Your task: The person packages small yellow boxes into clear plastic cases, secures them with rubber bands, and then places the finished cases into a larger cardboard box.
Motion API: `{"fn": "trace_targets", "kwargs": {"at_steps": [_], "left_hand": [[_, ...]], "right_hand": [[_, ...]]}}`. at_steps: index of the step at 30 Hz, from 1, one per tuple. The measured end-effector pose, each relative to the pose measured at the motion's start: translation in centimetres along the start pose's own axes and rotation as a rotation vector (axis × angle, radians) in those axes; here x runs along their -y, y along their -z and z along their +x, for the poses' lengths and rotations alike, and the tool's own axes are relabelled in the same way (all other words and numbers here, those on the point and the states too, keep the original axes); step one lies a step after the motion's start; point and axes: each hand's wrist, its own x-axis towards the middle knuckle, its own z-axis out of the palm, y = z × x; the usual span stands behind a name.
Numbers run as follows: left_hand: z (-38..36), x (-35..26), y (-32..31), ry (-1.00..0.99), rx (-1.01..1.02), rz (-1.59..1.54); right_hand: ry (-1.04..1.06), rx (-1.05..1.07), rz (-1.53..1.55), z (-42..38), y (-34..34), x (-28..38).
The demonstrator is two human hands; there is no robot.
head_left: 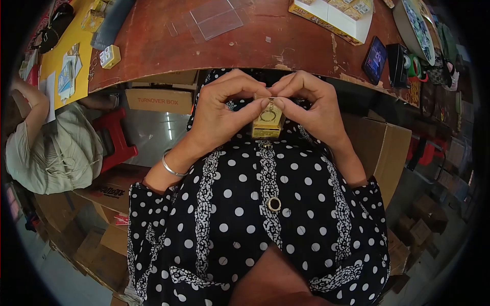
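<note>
A small yellow printed box [267,121] is held upright-looking in front of my chest, close to the table's front edge. My left hand [229,99], with a silver bangle on its wrist, pinches the box's far end from the left. From the right, my right hand [309,99] pinches the same end, its thumb tip beside the left thumb. The fingertips meet over that end, so the exact thing between them is partly hidden.
On the red-brown table [153,43] lie clear plastic sheets [214,20], a small yellow box [109,56], an open display tray [332,23] with yellow boxes, and a phone [375,60]. A person [53,145] sits at left near a red stool [117,140]. Cardboard boxes [159,101] stand below.
</note>
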Motion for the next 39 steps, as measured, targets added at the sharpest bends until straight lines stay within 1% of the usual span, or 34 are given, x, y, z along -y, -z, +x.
{"fn": "trace_targets", "kwargs": {"at_steps": [2, 5, 7, 8, 10, 11, 13, 14, 16, 17, 19, 20, 22, 23, 25, 26, 27, 28, 29, 31, 33, 34, 37, 39], "left_hand": [[0.0, 0.1, 0.0, -0.004, 0.001, 0.004], [-0.5, 0.7, 0.1, -0.025, 0.006, 0.036], [-1.0, 1.3, 0.1, -0.092, 0.012, 0.072], [-1.2, 1.4, 0.0, -0.091, 0.014, 0.070], [-1.6, 1.5, -0.1, 0.011, 0.054, -0.061], [-1.9, 1.8, -0.2, 0.011, 0.055, -0.061], [-2.4, 2.6, -0.4, 0.044, 0.092, -0.196], [-2.5, 2.7, -0.5, 0.041, 0.096, -0.197], [-2.6, 2.7, -0.5, 0.126, 0.116, -0.271], [-2.5, 2.6, -0.5, 0.118, 0.126, -0.273], [-2.2, 2.4, -0.6, 0.169, 0.110, -0.289], [-2.0, 2.6, -0.7, 0.150, 0.089, -0.315], [-1.6, 2.9, -0.7, 0.115, 0.072, -0.344], [-1.4, 2.8, -0.8, 0.131, 0.052, -0.358], [-1.0, 2.4, -0.9, 0.181, 0.062, -0.374], [-0.9, 2.2, -1.2, 0.212, 0.054, -0.409], [-0.7, 2.3, -1.3, 0.196, 0.075, -0.396], [-0.5, 2.3, -1.4, 0.186, 0.085, -0.379], [-0.4, 1.7, -1.5, 0.244, 0.089, -0.391], [-0.2, 1.6, -1.8, 0.228, 0.090, -0.406], [-0.2, 1.4, -2.1, 0.216, 0.073, -0.383], [-0.2, 1.4, -2.2, 0.211, 0.079, -0.388], [-0.6, 1.5, -1.7, 0.194, 0.104, -0.385], [-0.7, 1.7, -1.4, 0.164, 0.121, -0.302]], "right_hand": [[-0.007, 0.022, 0.007, 0.1, 0.2, -0.2], [0.045, 0.024, -0.001, -0.1, 0.3, -1.6], [0.332, 0.000, -0.150, -0.1, 0.5, -3.1], [0.330, -0.002, -0.151, -0.4, 0.2, -3.4], [0.209, -0.083, 0.035, -0.9, -0.5, -3.6], [0.209, -0.085, 0.035, -0.9, -0.3, -3.5], [0.519, -0.064, -0.336, -0.9, 0.3, -3.2], [0.520, -0.068, -0.339, -1.0, 0.3, -3.2], [0.634, -0.122, -0.523, -1.2, 0.3, -3.7], [0.636, -0.129, -0.533, -1.3, 0.3, -3.8], [0.617, -0.147, -0.530, -1.3, 0.5, -3.8], [0.578, -0.131, -0.491, -1.4, 0.6, -3.5], [0.441, -0.204, -0.326, -2.1, 1.5, -2.0], [0.327, -0.353, -0.194, -2.6, 2.8, -1.1], [0.231, -0.717, -0.053, -3.0, 8.4, 0.2], [0.265, -0.822, -0.155, -3.5, 11.0, 0.3], [0.255, -0.838, -0.219, -3.9, 12.0, 0.8], [0.241, -0.806, -0.186, -3.7, 11.2, 1.3], [0.199, -0.625, -0.169, -3.9, 9.9, 1.8], [0.101, -0.292, -0.183, -4.3, 7.6, 1.7], [0.054, -0.118, -0.203, -3.7, 6.0, 0.7], [0.035, -0.106, -0.089, -3.5, 5.2, 0.2], [0.020, -0.092, -0.097, -2.8, 3.9, -0.2], [0.177, -0.298, -0.294, -2.6, 6.5, -0.7]]}}
